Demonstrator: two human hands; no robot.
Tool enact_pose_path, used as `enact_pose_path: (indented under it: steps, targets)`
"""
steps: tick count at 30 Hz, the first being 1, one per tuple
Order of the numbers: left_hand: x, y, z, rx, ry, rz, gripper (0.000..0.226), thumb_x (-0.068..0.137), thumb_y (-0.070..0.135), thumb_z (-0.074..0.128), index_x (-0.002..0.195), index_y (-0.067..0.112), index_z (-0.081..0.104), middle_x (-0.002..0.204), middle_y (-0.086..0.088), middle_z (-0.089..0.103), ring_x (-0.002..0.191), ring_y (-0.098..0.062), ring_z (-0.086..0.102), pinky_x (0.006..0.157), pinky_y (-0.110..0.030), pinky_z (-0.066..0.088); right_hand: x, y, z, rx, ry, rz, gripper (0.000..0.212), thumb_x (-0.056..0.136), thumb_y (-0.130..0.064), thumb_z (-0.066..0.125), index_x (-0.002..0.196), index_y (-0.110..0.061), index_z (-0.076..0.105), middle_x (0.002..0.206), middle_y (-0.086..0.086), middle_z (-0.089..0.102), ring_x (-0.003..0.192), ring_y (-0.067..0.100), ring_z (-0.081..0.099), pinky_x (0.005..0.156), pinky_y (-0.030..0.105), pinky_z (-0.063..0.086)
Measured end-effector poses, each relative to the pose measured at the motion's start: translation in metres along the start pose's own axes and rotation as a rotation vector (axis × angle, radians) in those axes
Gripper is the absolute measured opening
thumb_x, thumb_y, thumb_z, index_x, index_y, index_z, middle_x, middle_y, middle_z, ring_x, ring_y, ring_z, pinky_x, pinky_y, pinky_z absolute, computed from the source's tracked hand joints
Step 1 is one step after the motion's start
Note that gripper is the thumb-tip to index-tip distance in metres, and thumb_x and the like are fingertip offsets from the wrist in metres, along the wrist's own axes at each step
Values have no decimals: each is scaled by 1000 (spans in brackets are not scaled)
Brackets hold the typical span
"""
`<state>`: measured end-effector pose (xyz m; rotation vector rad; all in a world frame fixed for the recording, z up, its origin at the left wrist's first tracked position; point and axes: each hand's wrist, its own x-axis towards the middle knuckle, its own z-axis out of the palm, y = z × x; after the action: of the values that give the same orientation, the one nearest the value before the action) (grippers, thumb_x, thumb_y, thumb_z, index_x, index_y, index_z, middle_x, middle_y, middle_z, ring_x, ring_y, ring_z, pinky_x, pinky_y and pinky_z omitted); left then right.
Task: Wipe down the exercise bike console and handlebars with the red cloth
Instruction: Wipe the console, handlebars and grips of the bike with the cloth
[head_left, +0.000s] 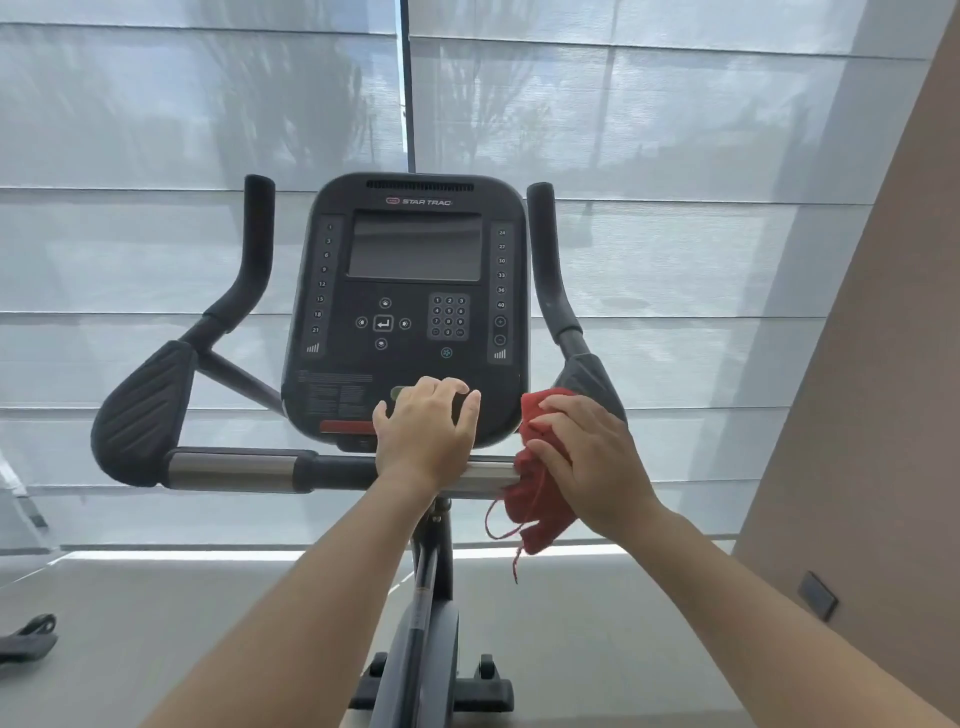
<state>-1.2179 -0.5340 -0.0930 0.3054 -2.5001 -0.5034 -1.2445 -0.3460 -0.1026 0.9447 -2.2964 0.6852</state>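
Observation:
The black exercise bike console (410, 291) stands upright in the middle of the view, its screen dark. The handlebar (234, 470) runs across below it, with elbow pads and two upright black grips. My left hand (423, 434) lies over the console's lower edge and the bar, fingers loosely bent on the panel. My right hand (584, 452) presses the bunched red cloth (535, 499) against the right end of the bar, beside the right elbow pad (589, 374). Loose threads hang from the cloth.
Grey window blinds (156, 130) fill the background. A tan wall (883, 364) with a dark socket plate (816, 595) rises on the right. The bike's post and base (426, 649) stand on a pale floor. A black part of another machine (26, 642) shows at lower left.

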Motion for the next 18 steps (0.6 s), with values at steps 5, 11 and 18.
enact_pose_path:
  steps: [5,11,18]
  targets:
    - [1,-5,2,39,-27,-11,38,94,46,26,113,31,55,116,4,58,109,-19,51,97,-46,36,29,0,-1,4,-59,54,25,95,-29,46,102,-17,66,117,-6,58,114,15,48,102,39,33]
    - [1,-4,2,70,-103,-22,34,94,41,27,110,29,55,112,2,58,104,-22,51,83,-39,36,-5,-6,-1,40,34,23,23,92,-28,52,100,-12,66,108,-2,63,106,21,52,93,38,40]
    - [0,-6,3,50,-76,-17,31,94,35,28,104,28,57,105,4,59,91,-19,48,74,-34,34,-6,-6,-9,44,81,-41,17,90,-21,57,97,-8,66,99,3,64,95,25,55,84,41,46]
